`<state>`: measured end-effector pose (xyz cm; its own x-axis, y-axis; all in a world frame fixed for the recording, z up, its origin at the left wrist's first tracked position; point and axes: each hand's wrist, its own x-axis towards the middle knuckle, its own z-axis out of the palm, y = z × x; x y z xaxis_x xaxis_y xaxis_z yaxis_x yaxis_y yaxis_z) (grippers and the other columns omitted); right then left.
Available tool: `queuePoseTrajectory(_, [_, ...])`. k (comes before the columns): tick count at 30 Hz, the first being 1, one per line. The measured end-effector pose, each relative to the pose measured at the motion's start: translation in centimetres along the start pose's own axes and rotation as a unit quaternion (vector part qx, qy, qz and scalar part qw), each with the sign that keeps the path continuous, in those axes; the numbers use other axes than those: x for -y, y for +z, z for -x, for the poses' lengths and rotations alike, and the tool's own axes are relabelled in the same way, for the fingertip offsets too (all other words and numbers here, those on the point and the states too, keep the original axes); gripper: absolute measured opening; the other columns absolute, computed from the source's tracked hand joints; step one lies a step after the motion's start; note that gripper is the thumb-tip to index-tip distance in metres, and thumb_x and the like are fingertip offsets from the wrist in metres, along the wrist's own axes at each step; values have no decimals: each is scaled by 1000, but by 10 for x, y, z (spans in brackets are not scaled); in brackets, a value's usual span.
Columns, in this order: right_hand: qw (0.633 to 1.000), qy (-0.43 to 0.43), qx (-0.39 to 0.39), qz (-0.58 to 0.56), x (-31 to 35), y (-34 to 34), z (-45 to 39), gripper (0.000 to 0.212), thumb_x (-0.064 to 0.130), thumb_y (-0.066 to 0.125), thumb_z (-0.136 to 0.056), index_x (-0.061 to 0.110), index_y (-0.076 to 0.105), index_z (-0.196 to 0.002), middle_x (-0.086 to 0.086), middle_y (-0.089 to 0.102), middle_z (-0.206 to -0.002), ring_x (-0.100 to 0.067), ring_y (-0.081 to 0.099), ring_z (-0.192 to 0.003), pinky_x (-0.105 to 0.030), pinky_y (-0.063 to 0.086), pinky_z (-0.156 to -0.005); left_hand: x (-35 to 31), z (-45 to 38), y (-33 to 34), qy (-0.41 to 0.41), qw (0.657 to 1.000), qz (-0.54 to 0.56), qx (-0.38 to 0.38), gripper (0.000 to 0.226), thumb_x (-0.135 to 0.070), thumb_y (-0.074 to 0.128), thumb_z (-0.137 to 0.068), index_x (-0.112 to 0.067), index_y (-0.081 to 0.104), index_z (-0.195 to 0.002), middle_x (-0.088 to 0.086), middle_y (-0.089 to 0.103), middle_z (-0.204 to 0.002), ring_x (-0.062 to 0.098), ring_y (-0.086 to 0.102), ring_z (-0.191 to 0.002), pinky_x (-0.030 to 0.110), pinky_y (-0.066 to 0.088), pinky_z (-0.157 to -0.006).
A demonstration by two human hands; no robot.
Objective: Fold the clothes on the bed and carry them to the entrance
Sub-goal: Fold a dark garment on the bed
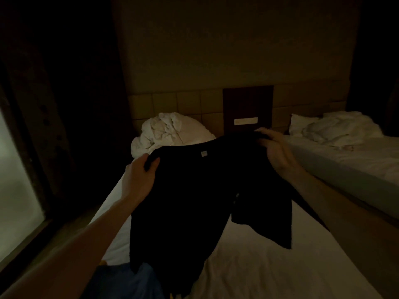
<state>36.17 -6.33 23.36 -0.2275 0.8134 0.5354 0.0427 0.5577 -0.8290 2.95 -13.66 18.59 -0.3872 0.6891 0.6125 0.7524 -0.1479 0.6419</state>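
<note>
A blue garment lies unfolded at the near bed edge, while the left hand and right hand each pinch a shoulder of 1 black T-shirt, hanging unfolded above the bed: folding barely begun, carrying not started.

I am in a dim hotel-like bedroom: two white-sheeted beds, the near bed and a second bed, share a padded headboard, with a crumpled duvet.
</note>
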Motion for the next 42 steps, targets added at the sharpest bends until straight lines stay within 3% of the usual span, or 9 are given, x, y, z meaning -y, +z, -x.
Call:
queuePoseTrajectory(3, [997, -38, -17, -58, 29, -7, -1, 46, 6, 44, -101, 30, 73, -74, 7, 66, -74, -8, 62, -69, -16, 47, -64, -23, -8, -9, 18, 998, 30, -42, 27, -46, 56, -92, -25, 59, -76, -2, 60, -67, 18, 60, -65, 31, 44, -57])
queuePoseTrajectory(6, [996, -91, -10, -21, 52, -14, 4, 15, 18, 58, -97, 6, 68, -94, -16, 60, -84, -19, 60, -70, -19, 47, -61, -48, -14, -25, 38, 994, 43, -93, 32, -47, 61, -89, -23, 58, -68, -2, 59, -64, 16, 59, -61, 32, 44, -56])
queuePoseTrajectory(10, [991, -130, -31, 29, 72, -21, 7, 18, 22, 68, -91, 5, 68, -87, -22, 59, -79, -24, 57, -67, -24, 43, -57, -80, -10, -49, 80, 982, 35, -168, 33, -46, 68, -85, -15, 65, -75, 0, 63, -75, 16, 60, -67, 32, 46, -59])
queuePoseTrajectory(12, [988, -139, -37, 46, 83, -24, 10, 13, 19, 64, -93, 7, 69, -90, -20, 60, -79, -20, 56, -66, -19, 41, -55, -92, -8, -60, 89, 977, 31, -191, 35, -44, 72, -82, -9, 67, -79, 4, 60, -83, 16, 57, -73, 27, 41, -62])
queuePoseTrajectory(15, [988, -137, -49, 44, 103, -31, 18, 14, 15, 58, -96, 22, 71, -98, 10, 71, -84, -6, 66, -78, -14, 46, -65, -114, 0, -80, 101, 972, 47, -207, 33, -39, 76, -79, -7, 67, -80, 9, 59, -88, 17, 55, -75, 28, 41, -65])
queuePoseTrajectory(18, [989, -137, -62, -4, 122, -38, 29, 23, 10, 55, -97, 21, 70, -110, 12, 74, -98, -8, 69, -95, -16, 50, -77, -139, 12, -100, 111, 965, 56, -233, 30, -36, 78, -77, -9, 65, -78, 9, 58, -92, 16, 53, -77, 29, 40, -66])
queuePoseTrajectory(27, [969, -200, -142, -8, 186, -61, 65, 13, 12, 59, -94, 15, 70, -89, 19, 68, -61, 6, 61, -56, -11, 42, -49, -197, 37, -141, 157, 931, 65, -324, 26, -42, 76, -71, -21, 64, -77, 4, 63, -97, 20, 59, -86, 33, 45, -70])
queuePoseTrajectory(37, [985, -52, -99, 127, 99, -61, -10, 20, 27, 64, -92, 19, 67, -74, 9, 64, -59, -9, 60, -58, -11, 38, -44, -134, -26, -59, 129, 965, -88, -212, 49, -62, 71, -69, -14, 66, -81, 2, 56, -90, 25, 55, -94, 38, 42, -76])
queuePoseTrajectory(42, [971, 93, 2, 222, -17, -44, -58, 27, 41, 57, -96, 15, 66, -93, -2, 59, -77, -21, 57, -69, -24, 41, -55, -51, -54, 35, 92, 981, -150, -84, 48, -66, 66, -74, -18, 68, -74, 2, 59, -84, 24, 53, -91, 39, 41, -83])
